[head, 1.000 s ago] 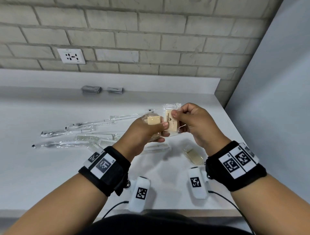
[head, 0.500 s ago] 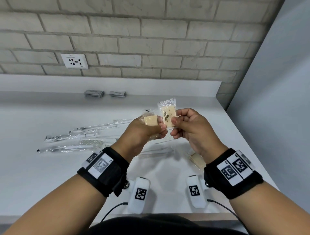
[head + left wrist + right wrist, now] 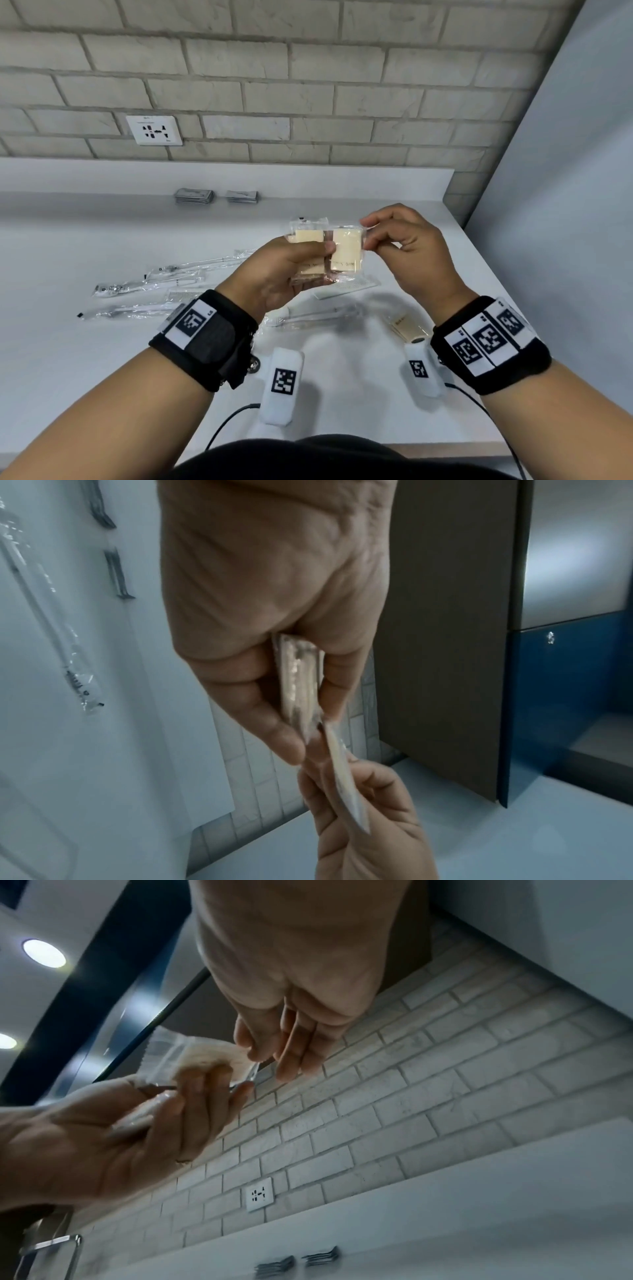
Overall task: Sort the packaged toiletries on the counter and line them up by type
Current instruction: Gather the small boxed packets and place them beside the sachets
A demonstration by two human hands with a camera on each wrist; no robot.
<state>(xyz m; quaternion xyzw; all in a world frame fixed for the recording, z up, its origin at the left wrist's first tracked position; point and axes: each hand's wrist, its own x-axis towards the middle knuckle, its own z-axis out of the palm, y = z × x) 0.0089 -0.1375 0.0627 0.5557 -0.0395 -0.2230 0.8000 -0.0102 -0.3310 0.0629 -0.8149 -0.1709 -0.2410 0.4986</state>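
Above the white counter point(image 3: 102, 377), my left hand point(image 3: 291, 270) grips a small stack of clear-wrapped cream soap packets point(image 3: 306, 240), with the thumb across the front. Next to the stack is another soap packet point(image 3: 346, 253); my right hand point(image 3: 373, 240) pinches its wrapper edge between thumb and fingertips. In the left wrist view the stack point(image 3: 299, 680) sits edge-on between thumb and fingers, and the right hand point(image 3: 359, 818) holds the other packet point(image 3: 342, 775) just beyond it. The right wrist view shows the wrapper edge point(image 3: 255, 1069) in the pinch.
One more soap packet point(image 3: 409, 325) lies on the counter under my right wrist. Wrapped toothbrushes point(image 3: 147, 284) lie at the left, with a comb packet point(image 3: 346, 289) and another clear packet point(image 3: 315, 318) below my hands. Two piles of grey sachets point(image 3: 194, 196) sit by the back ledge. A white panel point(image 3: 565, 205) bounds the right.
My right hand has turned its soap packet over and brought it down flush beside the left hand's stack. The left thumb now reaches its edge.
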